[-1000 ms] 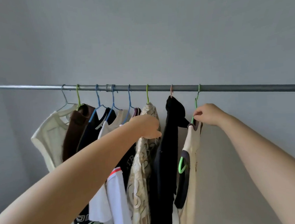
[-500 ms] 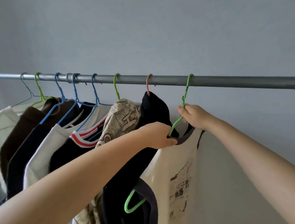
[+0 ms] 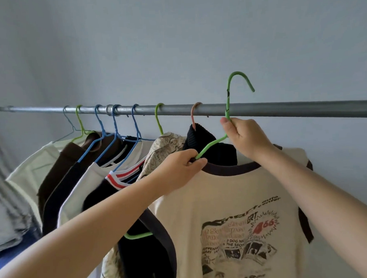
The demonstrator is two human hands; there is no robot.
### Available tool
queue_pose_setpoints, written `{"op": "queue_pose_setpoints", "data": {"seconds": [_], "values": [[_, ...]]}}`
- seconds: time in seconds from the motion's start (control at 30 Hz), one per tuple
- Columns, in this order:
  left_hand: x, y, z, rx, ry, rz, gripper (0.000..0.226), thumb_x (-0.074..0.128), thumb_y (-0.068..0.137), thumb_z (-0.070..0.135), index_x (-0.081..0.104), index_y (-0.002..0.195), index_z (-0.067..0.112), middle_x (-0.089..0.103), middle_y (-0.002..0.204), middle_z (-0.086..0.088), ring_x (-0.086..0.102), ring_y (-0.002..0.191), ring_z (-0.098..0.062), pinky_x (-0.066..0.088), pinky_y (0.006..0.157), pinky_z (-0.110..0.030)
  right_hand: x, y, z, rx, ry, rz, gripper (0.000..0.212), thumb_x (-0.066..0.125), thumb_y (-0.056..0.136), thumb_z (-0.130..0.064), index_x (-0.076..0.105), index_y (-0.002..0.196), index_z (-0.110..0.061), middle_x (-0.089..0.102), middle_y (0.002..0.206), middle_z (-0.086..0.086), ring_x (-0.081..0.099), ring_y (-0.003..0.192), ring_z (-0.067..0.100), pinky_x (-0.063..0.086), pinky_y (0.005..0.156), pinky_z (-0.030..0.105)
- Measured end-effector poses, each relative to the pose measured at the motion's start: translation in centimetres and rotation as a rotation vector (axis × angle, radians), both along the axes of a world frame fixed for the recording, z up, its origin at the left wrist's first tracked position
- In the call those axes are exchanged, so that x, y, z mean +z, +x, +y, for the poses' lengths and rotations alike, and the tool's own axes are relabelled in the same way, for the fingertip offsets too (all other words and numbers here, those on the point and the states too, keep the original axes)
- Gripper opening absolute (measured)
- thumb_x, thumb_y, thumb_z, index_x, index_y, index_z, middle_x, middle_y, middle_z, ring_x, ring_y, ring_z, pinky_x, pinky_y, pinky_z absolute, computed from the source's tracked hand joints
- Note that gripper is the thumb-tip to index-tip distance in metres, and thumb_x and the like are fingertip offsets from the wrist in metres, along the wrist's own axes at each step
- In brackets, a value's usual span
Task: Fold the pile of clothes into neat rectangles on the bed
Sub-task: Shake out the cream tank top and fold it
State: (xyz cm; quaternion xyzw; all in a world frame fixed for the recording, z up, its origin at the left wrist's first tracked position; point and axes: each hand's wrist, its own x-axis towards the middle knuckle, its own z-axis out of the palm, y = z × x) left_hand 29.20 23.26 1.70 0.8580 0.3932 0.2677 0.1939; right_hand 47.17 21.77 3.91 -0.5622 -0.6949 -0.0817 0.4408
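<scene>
A cream T-shirt [image 3: 233, 199] with a dark collar and a printed graphic hangs on a green hanger [image 3: 228, 99], whose hook is off the rail and above it. My right hand [image 3: 245, 138] grips the hanger's neck just below the hook. My left hand [image 3: 186, 166] pinches the shirt's collar at the hanger's left arm. Several other garments [image 3: 91, 168] hang on coloured hangers along the grey metal rail [image 3: 303, 109], left of the shirt.
A plain grey-blue wall [image 3: 174, 44] is right behind the rail. At the lower left lie a grey striped pillow [image 3: 5, 209] and a blue sheet [image 3: 19, 249]. A black ribbed garment [image 3: 201, 138] on a pink hanger hangs directly beside the cream shirt.
The green hanger's hook has come up off the rail. The cream shirt has turned to face me and come closer. My left hand moved from the other garments to the shirt's collar.
</scene>
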Motion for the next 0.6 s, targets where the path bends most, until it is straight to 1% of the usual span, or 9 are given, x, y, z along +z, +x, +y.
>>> {"op": "queue_pose_setpoints", "data": {"seconds": [0.07, 0.13, 0.2, 0.23, 0.3, 0.4, 0.5, 0.53, 0.6], "values": [[0.7, -1.6, -0.4, 0.045, 0.019, -0.026, 0.032, 0.047, 0.095, 0.034, 0.05, 0.077, 0.008, 0.037, 0.06, 0.003, 0.033, 0.051, -0.009, 0.027, 0.046, -0.017, 0.7, -1.3, -0.1, 0.06, 0.054, -0.008, 0.047, 0.036, 0.099, -0.026, 0.032, 0.053, -0.019, 0.034, 0.046, -0.005, 0.035, 0.045, 0.01, 0.026, 0.048, 0.025], [1.4, -3.3, -1.1, 0.083, 0.018, -0.028, 0.033, 0.047, 0.094, 0.036, 0.053, 0.076, 0.009, 0.038, 0.06, 0.003, 0.035, 0.051, -0.01, 0.028, 0.049, -0.021, 1.3, -2.9, -0.4, 0.112, 0.054, -0.013, 0.048, 0.035, 0.099, -0.028, 0.038, 0.054, -0.013, 0.037, 0.047, -0.001, 0.038, 0.046, 0.014, 0.029, 0.051, 0.031], [2.0, -5.2, -1.8, 0.123, 0.019, -0.03, 0.032, 0.049, 0.094, 0.035, 0.052, 0.072, 0.012, 0.038, 0.059, 0.002, 0.035, 0.05, -0.009, 0.028, 0.048, -0.02, 1.8, -4.6, -0.6, 0.169, 0.047, -0.01, 0.049, 0.035, 0.099, -0.03, 0.044, 0.058, -0.005, 0.039, 0.048, 0.003, 0.038, 0.046, 0.017, 0.029, 0.052, 0.032], [2.2, -6.1, -2.3, 0.148, 0.018, -0.026, 0.033, 0.049, 0.093, 0.035, 0.051, 0.069, 0.012, 0.037, 0.058, 0.003, 0.034, 0.047, -0.007, 0.027, 0.046, -0.019, 1.8, -5.5, -0.7, 0.201, 0.051, 0.0, 0.049, 0.036, 0.099, -0.03, 0.044, 0.058, -0.003, 0.038, 0.048, 0.004, 0.037, 0.045, 0.017, 0.029, 0.051, 0.033], [2.1, -8.5, -3.6, 0.193, 0.022, -0.016, 0.035, 0.052, 0.092, 0.034, 0.046, 0.064, 0.014, 0.035, 0.055, 0.005, 0.032, 0.042, -0.004, 0.026, 0.043, -0.016, 1.1, -7.6, -1.3, 0.261, 0.089, 0.037, 0.051, 0.04, 0.098, -0.031, 0.039, 0.053, -0.007, 0.036, 0.045, 0.003, 0.035, 0.042, 0.012, 0.03, 0.048, 0.028], [2.5, -13.3, -5.7, 0.263, 0.041, -0.014, 0.038, 0.055, 0.09, 0.034, 0.042, 0.059, 0.017, 0.032, 0.051, 0.009, 0.032, 0.042, -0.004, 0.027, 0.045, -0.015, 1.0, -12.0, -2.1, 0.37, 0.118, 0.077, 0.049, 0.042, 0.092, -0.037, 0.031, 0.048, -0.017, 0.027, 0.04, -0.007, 0.037, 0.04, 0.01, 0.029, 0.045, 0.018], [2.9, -17.5, -7.7, 0.339, 0.048, -0.002, 0.035, 0.055, 0.09, 0.035, 0.05, 0.066, 0.01, 0.033, 0.053, 0.007, 0.033, 0.043, -0.005, 0.026, 0.043, -0.013, 1.3, -16.4, -2.7, 0.477, 0.048, 0.082, 0.051, 0.047, 0.096, -0.026, 0.03, 0.049, -0.017, 0.028, 0.041, -0.005, 0.029, 0.037, 0.01, 0.029, 0.045, 0.017], [3.0, -18.9, -8.5, 0.375, 0.044, 0.013, 0.034, 0.055, 0.09, 0.034, 0.054, 0.069, 0.008, 0.035, 0.054, 0.007, 0.034, 0.043, -0.004, 0.027, 0.043, -0.013, 1.3, -17.8, -2.9, 0.515, 0.034, 0.068, 0.05, 0.046, 0.096, -0.025, 0.031, 0.049, -0.016, 0.029, 0.042, -0.004, 0.028, 0.038, 0.008, 0.03, 0.045, 0.016], [3.0, -22.1, -10.4, 0.448, 0.027, 0.021, 0.031, 0.055, 0.09, 0.033, 0.058, 0.072, 0.009, 0.037, 0.054, 0.007, 0.037, 0.043, -0.003, 0.028, 0.044, -0.012, 1.1, -21.3, -3.7, 0.585, -0.008, 0.078, 0.049, 0.045, 0.096, -0.026, 0.032, 0.05, -0.016, 0.03, 0.043, -0.003, 0.031, 0.037, 0.008, 0.032, 0.046, 0.015]]}}
